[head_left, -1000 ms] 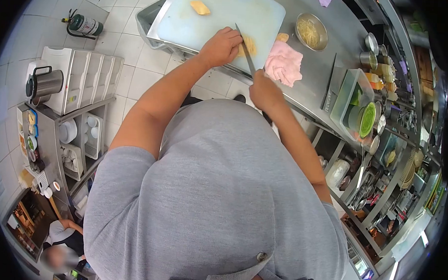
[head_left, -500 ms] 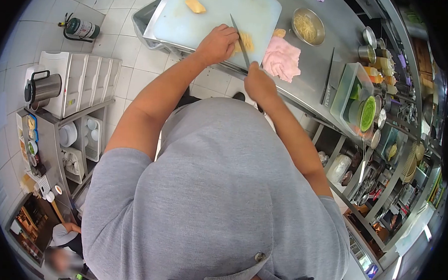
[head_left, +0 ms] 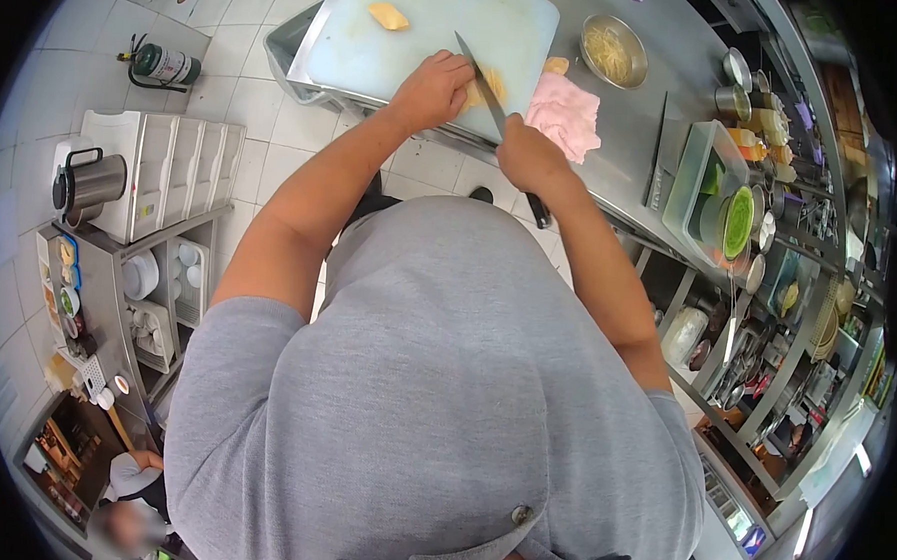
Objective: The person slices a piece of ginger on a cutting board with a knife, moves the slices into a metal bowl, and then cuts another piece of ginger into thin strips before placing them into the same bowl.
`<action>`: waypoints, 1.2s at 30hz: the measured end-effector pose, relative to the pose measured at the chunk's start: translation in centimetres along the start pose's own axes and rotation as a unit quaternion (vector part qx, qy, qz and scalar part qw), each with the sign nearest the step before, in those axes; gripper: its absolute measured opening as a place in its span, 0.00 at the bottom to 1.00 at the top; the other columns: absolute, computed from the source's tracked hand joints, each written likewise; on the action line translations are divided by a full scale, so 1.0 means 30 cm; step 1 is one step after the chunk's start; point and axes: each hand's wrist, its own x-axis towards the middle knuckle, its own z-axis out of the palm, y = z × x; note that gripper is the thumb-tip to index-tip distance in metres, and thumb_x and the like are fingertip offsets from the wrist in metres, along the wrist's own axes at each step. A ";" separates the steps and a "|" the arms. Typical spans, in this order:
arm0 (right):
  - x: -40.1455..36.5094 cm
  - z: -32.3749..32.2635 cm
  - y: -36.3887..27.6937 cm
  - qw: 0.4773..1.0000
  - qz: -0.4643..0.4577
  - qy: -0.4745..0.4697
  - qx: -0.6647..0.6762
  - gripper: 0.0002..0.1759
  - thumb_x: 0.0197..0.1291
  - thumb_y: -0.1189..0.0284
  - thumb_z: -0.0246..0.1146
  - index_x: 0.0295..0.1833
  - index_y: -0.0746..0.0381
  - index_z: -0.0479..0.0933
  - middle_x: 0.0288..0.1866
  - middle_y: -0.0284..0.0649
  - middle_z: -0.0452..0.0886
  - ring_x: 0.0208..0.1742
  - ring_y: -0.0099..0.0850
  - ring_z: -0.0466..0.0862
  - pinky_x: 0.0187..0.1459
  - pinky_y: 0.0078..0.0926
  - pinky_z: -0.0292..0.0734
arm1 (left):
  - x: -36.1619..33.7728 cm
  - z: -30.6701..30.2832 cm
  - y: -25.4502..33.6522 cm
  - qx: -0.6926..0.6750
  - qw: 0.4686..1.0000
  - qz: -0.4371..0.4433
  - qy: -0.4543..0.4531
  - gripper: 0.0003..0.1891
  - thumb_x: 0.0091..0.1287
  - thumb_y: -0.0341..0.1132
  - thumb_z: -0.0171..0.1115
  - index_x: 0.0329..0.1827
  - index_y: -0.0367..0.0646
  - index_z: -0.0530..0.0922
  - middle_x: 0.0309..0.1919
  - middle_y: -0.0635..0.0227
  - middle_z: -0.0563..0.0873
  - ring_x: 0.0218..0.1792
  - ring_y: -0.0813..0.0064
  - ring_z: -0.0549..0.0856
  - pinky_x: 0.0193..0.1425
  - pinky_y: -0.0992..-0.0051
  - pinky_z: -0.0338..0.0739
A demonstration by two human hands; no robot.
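In my right hand (head_left: 532, 158) is a kitchen knife (head_left: 482, 79), gripped by its dark handle, with the blade pointing away over the cutting board (head_left: 450, 10). Beside the blade, my left hand (head_left: 435, 91) has curled fingers pressing on yellow food, mostly hidden under them. Thin yellow shreds (head_left: 494, 85) lie against the blade's right side. Farther up the board rests a larger yellow-orange piece (head_left: 388, 16). A crumpled pink cloth (head_left: 564, 117) lies just right of the board, with another small yellowish piece (head_left: 556, 65) above it.
A metal bowl (head_left: 614, 52) of pale shreds stands on the steel counter (head_left: 631, 123). A clear plastic container (head_left: 695, 181) with green contents is at the right, near sauce bottles. A bin (head_left: 283, 58) is left of the board. Another person (head_left: 139, 482) is at lower left.
My right hand has moved slightly up and right with the knife, and the handle's end now shows below it. My left hand stays nearly in place on the food.
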 end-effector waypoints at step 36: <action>-0.011 -0.013 -0.030 1.000 0.009 -0.013 0.002 0.16 0.79 0.73 0.59 0.64 0.72 0.75 0.52 0.68 0.93 0.56 0.65 0.95 0.61 0.65 0.87 | -0.016 0.034 -0.003 0.017 0.999 -0.028 0.030 0.10 0.69 0.26 0.68 0.52 0.37 0.85 0.54 0.54 0.89 0.59 0.48 0.85 0.70 0.54 0.83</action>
